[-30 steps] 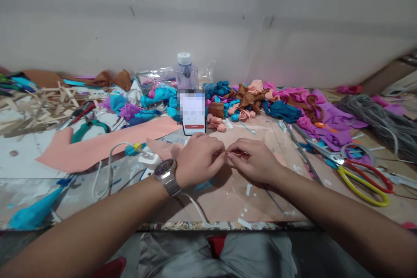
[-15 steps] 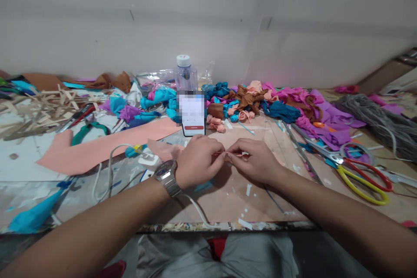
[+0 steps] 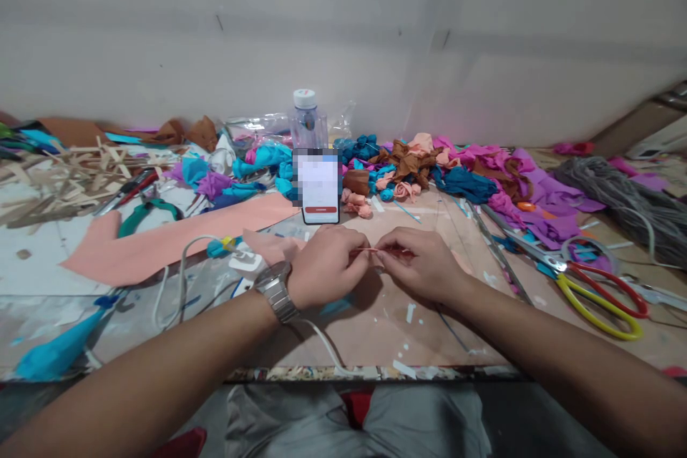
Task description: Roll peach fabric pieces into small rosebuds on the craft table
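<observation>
My left hand (image 3: 327,266), with a metal watch (image 3: 275,288) on its wrist, and my right hand (image 3: 421,263) meet at the middle of the table. Both pinch a thin strip of salmon paper (image 3: 376,251) between thumb and fingertips, held level just above the tabletop. The fingers of both hands are curled closed. A phone (image 3: 319,184) stands upright just beyond my hands, and a long salmon paper sheet (image 3: 161,243) lies to the left of them.
A heap of crumpled blue, pink, brown and purple paper (image 3: 429,172) runs behind the phone, with a plastic bottle (image 3: 306,118). Red and yellow scissors (image 3: 601,286) lie at right, grey cord (image 3: 622,193) farther right. Green pliers (image 3: 144,213) and wooden strips (image 3: 64,172) lie at left; a white cable (image 3: 177,272) loops near my left wrist.
Nothing has visibly changed beyond a slight shift of the view; both hands stay pinched on the strip in the same place.
</observation>
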Demonstrator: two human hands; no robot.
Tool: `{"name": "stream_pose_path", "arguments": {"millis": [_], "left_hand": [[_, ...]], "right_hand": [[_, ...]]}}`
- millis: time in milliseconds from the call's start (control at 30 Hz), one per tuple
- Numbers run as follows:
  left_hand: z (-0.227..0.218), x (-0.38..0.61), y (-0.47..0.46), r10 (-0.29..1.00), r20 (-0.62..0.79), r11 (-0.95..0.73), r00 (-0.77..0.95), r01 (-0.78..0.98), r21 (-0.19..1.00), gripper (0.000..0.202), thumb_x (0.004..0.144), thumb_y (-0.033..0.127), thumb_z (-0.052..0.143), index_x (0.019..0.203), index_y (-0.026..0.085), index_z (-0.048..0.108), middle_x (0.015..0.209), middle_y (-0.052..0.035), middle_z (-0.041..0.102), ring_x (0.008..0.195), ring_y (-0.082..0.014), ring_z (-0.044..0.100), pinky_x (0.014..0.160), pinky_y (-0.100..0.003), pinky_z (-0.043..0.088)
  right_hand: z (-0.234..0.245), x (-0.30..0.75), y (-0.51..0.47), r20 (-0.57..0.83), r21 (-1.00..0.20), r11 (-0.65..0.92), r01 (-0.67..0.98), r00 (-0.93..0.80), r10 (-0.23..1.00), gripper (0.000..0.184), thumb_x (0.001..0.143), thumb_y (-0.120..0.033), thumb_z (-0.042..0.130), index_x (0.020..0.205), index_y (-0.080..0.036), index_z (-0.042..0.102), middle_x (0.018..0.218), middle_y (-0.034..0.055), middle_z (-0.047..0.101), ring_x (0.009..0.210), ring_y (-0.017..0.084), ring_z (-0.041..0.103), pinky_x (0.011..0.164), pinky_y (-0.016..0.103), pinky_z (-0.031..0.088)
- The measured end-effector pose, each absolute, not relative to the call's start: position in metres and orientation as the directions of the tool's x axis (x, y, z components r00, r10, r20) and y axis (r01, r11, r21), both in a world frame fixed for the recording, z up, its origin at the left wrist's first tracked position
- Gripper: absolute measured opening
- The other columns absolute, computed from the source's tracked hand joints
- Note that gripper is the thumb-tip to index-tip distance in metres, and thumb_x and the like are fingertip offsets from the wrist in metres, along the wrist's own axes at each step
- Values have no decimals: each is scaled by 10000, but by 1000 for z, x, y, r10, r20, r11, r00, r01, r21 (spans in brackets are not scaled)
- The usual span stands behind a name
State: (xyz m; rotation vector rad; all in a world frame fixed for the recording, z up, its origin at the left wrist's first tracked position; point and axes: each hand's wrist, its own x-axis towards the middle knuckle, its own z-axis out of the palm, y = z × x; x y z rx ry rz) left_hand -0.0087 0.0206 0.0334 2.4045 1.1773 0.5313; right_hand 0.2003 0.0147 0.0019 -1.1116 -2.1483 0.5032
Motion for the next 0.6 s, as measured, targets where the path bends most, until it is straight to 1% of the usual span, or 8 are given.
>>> {"name": "stream_pose_path", "arguments": {"millis": [67, 133, 233, 333, 467, 533, 600], "left_hand": [[35, -8, 21, 822, 116, -519, 558, 647, 558, 230, 914, 228, 516, 749, 164, 664, 719, -21, 661, 692, -159, 567, 631, -282, 348], [35, -9, 21, 835, 76, -471, 545, 637, 610, 250, 928, 244, 498, 770, 169, 677, 728, -20, 667, 695, -160, 576, 626, -271, 360], [34, -10, 23, 833, 30, -413, 552, 585, 698, 273, 942, 243, 464, 809, 176, 693, 765, -17, 692, 724, -164, 605, 653, -266, 400], [32, -11, 25, 821, 27, -391, 570, 528, 754, 261, 938, 234, 465, 815, 172, 687, 790, -14, 705, 750, -165, 624, 684, -267, 431], [31, -11, 25, 832, 59, -401, 551, 526, 750, 293, 959, 299, 475, 786, 167, 672, 726, -8, 672, 705, -158, 603, 664, -264, 433], [32, -11, 24, 840, 63, -403, 538, 544, 736, 299, 962, 304, 479, 785, 167, 677, 717, -8, 671, 689, -155, 595, 646, -261, 422], [34, -11, 23, 843, 70, -416, 533, 565, 712, 289, 960, 299, 488, 794, 169, 686, 732, -11, 682, 690, -155, 594, 643, -262, 412]], "right_hand": [[2, 201, 15, 402, -570, 589, 572, -430, 808, 68, 910, -217, 652, 921, -205, 717, 842, 15, 731, 737, 148, 647, 691, 263, 455], [2, 201, 14, 431, -537, 623, 569, -450, 782, 65, 914, -223, 652, 913, -204, 714, 844, 20, 732, 753, 157, 646, 710, 275, 450], [3, 201, 14, 459, -494, 671, 553, -490, 742, 58, 918, -221, 654, 911, -210, 710, 831, 16, 735, 766, 164, 644, 732, 292, 440], [5, 202, 13, 475, -456, 702, 547, -517, 712, 75, 935, -227, 636, 933, -218, 710, 842, 22, 740, 788, 175, 649, 760, 309, 437], [7, 202, 13, 498, -424, 724, 544, -528, 688, 101, 949, -230, 610, 974, -224, 707, 893, 36, 752, 832, 191, 661, 801, 331, 441], [8, 202, 13, 497, -441, 714, 544, -514, 699, 103, 947, -233, 613, 991, -220, 706, 911, 38, 754, 839, 191, 664, 803, 331, 444], [8, 202, 13, 484, -471, 688, 553, -489, 725, 93, 943, -247, 622, 967, -211, 704, 896, 40, 747, 824, 189, 659, 782, 323, 448]]}}
